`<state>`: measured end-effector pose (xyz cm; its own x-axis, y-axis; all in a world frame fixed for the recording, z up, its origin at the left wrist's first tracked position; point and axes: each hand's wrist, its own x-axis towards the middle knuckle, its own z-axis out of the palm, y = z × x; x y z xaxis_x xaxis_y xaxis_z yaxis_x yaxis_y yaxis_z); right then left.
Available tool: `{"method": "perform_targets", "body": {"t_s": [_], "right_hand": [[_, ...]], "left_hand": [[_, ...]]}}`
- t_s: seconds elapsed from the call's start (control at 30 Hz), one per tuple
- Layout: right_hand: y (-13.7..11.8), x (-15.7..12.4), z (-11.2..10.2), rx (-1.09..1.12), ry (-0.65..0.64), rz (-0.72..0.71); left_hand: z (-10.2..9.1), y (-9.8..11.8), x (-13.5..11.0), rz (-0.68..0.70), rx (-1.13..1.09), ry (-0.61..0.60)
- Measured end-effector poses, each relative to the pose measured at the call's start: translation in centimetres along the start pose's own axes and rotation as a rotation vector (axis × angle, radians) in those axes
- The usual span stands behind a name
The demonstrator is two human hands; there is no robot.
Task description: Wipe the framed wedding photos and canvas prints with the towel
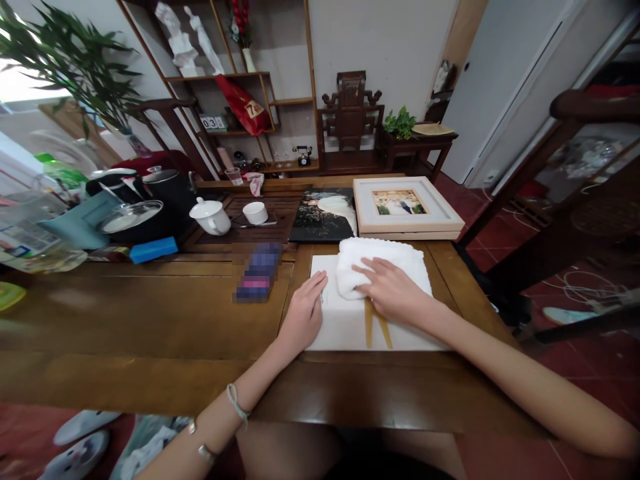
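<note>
A flat white board (340,328) lies on the wooden table in front of me, with two tan strips (369,327) spreading toward me on its face. Along its left edge rests my left hand (304,312), fingers stretched out and holding nothing. My right hand (393,288) grips a folded white towel (395,248) from above, its fingers somewhat apart and pressed into the fabric. The towel covers the board's far right part, and its far edge comes close to a pale wooden picture frame (440,217). Beneath the right palm the board's surface is hidden.
A dark panel with a white shape (313,217) lies beside the frame. Left on the table (150,313) are a blurred-out purple item (259,272), a blue block (154,250), a lidded white cup (211,217), a small white cup (255,213) and a black pot (133,220).
</note>
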<state>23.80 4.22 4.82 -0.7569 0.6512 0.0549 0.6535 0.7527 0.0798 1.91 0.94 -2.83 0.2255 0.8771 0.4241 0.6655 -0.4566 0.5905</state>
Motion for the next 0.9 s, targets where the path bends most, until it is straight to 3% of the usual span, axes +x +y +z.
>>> {"method": "perform_targets", "body": {"t_s": [0.13,0.23,0.3,0.37,0.5,0.6,0.7,0.9], "right_hand": [[-4.5,-3.2,-1.6,-0.059,-0.082,-0.126],[-6.8,-5.9,-3.1,0.077,-0.114,-0.235],[-6.5,-6.5,-3.6,0.174,-0.123,-0.252],[-4.9,-5.8,-3.6,0.214,-0.121,-0.179],[-0.4,-2.2,-1.7,0.186,-0.014,0.043],[1.1,-0.4,-0.5,0.148,0.010,0.080],[-0.1,-0.9,-0.8,0.101,-0.074,0.022],[-5.1,-5.7,-4.1,0.249,-0.156,-0.206]], "left_hand": [[-0.2,0.1,0.0,-0.013,0.020,-0.016],[-0.2,0.1,0.1,-0.009,0.024,-0.018],[-0.2,0.1,0.1,-0.005,0.026,-0.020],[-0.2,0.1,0.1,-0.006,0.029,-0.026],[-0.2,0.0,0.1,-0.003,0.029,-0.031],[-0.2,0.0,0.0,-0.002,0.024,-0.025],[-0.2,0.1,0.0,-0.011,0.012,-0.020],[-0.3,0.3,0.0,-0.017,0.005,-0.019]]}}
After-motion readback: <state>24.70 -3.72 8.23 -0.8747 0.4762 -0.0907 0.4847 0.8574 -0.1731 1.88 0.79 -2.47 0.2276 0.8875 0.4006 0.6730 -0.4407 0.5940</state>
